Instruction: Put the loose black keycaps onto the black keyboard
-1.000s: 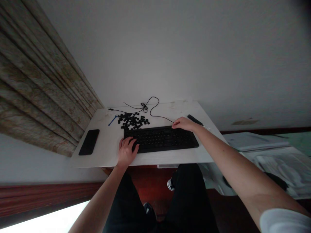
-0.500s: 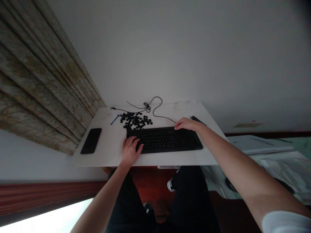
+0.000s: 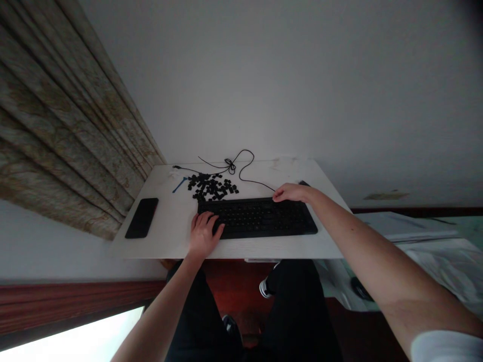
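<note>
A black keyboard (image 3: 256,217) lies across the white table in front of me. My left hand (image 3: 204,232) is over its left end, fingers bent on the keys and thumb apart, gripping that corner. At the upper edge, right of the middle, my right hand (image 3: 290,192) has its fingers pressed together, pointing left. Whatever those fingertips hold, if anything, is too small to make out. Behind the keyboard's left part lies a loose heap of small black keycaps (image 3: 213,187). The keyboard's black cable (image 3: 252,181) runs from near my right fingertips to a tied bundle.
A blue tool (image 3: 179,185) lies left of the keycaps. Further left is a black phone (image 3: 142,218). A dark object (image 3: 304,183) shows partly behind my right wrist. The white table (image 3: 169,221) meets the wall at the back, with a patterned curtain (image 3: 75,115) at its left.
The view has shifted very slightly. Both hands keep nearly the same places on the keyboard, and nothing on the table has visibly moved.
</note>
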A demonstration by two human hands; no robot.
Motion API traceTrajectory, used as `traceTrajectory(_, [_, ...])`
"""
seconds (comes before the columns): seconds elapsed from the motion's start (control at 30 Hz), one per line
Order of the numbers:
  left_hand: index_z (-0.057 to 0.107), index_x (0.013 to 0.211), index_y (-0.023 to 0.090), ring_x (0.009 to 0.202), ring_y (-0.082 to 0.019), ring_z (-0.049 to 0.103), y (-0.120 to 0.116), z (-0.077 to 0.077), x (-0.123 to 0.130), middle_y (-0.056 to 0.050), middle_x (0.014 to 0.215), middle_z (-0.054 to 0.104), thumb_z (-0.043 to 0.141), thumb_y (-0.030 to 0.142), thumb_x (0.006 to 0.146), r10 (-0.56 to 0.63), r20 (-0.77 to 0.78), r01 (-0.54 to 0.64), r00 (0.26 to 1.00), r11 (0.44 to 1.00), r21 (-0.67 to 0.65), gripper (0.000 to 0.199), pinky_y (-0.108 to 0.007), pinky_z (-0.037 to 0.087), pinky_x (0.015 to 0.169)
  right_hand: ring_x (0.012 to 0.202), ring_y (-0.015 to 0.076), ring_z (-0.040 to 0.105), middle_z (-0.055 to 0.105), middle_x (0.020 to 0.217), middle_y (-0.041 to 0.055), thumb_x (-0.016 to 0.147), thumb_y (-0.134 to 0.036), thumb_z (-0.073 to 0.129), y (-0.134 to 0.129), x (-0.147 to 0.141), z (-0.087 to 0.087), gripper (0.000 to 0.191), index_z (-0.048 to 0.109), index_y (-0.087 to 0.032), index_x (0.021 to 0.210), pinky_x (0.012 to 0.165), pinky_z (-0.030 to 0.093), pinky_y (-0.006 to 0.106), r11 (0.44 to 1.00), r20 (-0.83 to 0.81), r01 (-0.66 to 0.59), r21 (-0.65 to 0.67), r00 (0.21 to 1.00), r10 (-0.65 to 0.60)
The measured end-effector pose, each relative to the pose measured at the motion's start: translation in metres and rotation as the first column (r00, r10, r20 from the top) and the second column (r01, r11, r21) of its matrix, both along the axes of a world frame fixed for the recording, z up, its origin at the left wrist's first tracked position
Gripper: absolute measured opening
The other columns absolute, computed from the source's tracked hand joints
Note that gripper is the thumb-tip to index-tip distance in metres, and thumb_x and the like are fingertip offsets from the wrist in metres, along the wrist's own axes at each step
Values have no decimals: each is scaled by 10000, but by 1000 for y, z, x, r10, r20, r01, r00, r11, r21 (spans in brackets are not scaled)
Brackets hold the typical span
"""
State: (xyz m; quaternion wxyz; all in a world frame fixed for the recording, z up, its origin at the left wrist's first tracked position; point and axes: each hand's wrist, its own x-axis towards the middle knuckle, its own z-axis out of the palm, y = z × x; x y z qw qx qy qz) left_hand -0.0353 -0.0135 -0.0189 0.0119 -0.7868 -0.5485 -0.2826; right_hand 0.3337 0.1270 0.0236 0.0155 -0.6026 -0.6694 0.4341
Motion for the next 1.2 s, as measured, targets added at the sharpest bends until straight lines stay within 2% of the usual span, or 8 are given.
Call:
traceTrajectory(0.13, [648,1125,196,1156,-280,567,0,0,0,-110,1165,647,551,378,915,-4,6,4,1000,1000,3,295,-505,364,1087,889,237,653,743,885,63,651,-309,746,-1,-4,2,221,764,-190,837,841,474,328,1000,-3,12,14,1000,-12])
traceTrajectory(0.27, [644,1129,196,1168,-284,560,0,-1,1,-111,1172,644,556,382,912,-4,9,4,1000,1000,-4,299,-514,349,1094,849,221,652,740,916,69,650,-275,755,-1,-9,1,297,753,-173,929,785,486,311,998,30,33,57,999,-34])
traceTrajectory(0.47, [643,1132,198,1186,-286,548,0,0,1,-110,1181,640,566,381,906,-8,20,8,1000,1000,-17,302,-517,330,1108,871,241,660,751,896,70,659,-286,775,-2,-10,2,279,778,-180,917,808,486,324,999,129,15,49,991,-21])
traceTrajectory(0.6, [646,1125,191,1176,-283,553,0,0,0,-112,1175,641,564,382,909,-11,23,11,1000,1000,-11,300,-515,340,1105,920,243,651,750,967,79,732,-375,723,-10,-7,10,248,784,-205,902,792,490,314,998,66,43,45,997,-46])
traceTrajectory(0.7, [650,1119,199,1167,-280,560,1,-1,-1,-109,1172,640,562,381,911,-18,40,18,999,1000,-4,290,-512,361,1092,938,234,644,737,1051,78,826,-432,607,-18,-3,17,302,774,-231,978,754,494,311,994,2,109,25,994,-109])
traceTrajectory(0.83, [647,1126,208,1150,-272,571,0,-1,-2,-109,1176,634,561,360,914,-29,77,28,997,1000,8,275,-517,379,1083,965,232,640,736,1063,78,801,-374,634,-24,1,17,288,767,-217,1003,853,476,340,995,-47,89,45,995,-87])
traceTrajectory(0.93, [652,1113,215,1139,-263,577,-1,0,-5,-101,1166,635,556,333,920,-38,118,36,992,999,21,246,-509,396,1075,971,231,639,740,1036,76,762,-322,665,-24,2,12,288,765,-205,1006,888,460,345,995,-63,66,81,996,-61])
traceTrajectory(1.2, [669,1024,213,1095,-233,597,5,-5,-18,-89,1124,623,525,307,932,59,373,-53,926,998,-28,195,-435,482,1008,827,232,642,733,884,70,709,-344,707,-17,-1,6,328,769,-172,981,754,464,332,993,60,34,114,997,-41])
